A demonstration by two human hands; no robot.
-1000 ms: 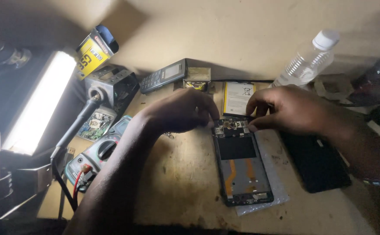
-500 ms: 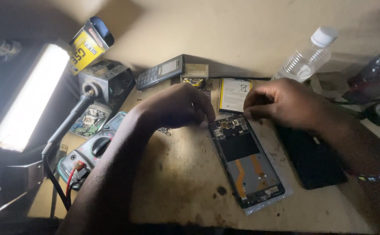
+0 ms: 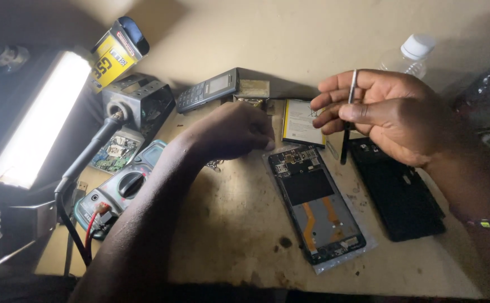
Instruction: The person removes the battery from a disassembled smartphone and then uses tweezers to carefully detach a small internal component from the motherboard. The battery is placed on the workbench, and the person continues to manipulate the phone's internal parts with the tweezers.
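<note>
- Our right hand (image 3: 388,115) is raised above the bench, fingers pinched closed on a thin dark tool (image 3: 348,120), probably tweezers or a fine driver. It is held nearly upright, tip down, clear of the parts below; a light pen-style hold that suits small work.
- Our left hand (image 3: 235,132) rests on the bench, curled loosely, its fingertips at the top left corner of the opened phone (image 3: 315,203). It seems placed to steady the phone; we cannot tell whether the fingers pinch anything.
- The opened phone lies flat, insides up, at mid-bench on a clear plastic sheet (image 3: 362,247), with orange flex strips showing in its lower half.
- A black back cover (image 3: 399,193) lies just right of it, set aside but near.
- A flat battery (image 3: 301,122) lies beyond the phone's top end, between our hands.
- Further back: a small keypad phone (image 3: 206,90) and a clear plastic bottle (image 3: 407,56).
- Left side: a multimeter (image 3: 122,188), a loose green circuit board (image 3: 114,154), and a lit strip lamp (image 3: 37,120) angled toward the bench.
</note>
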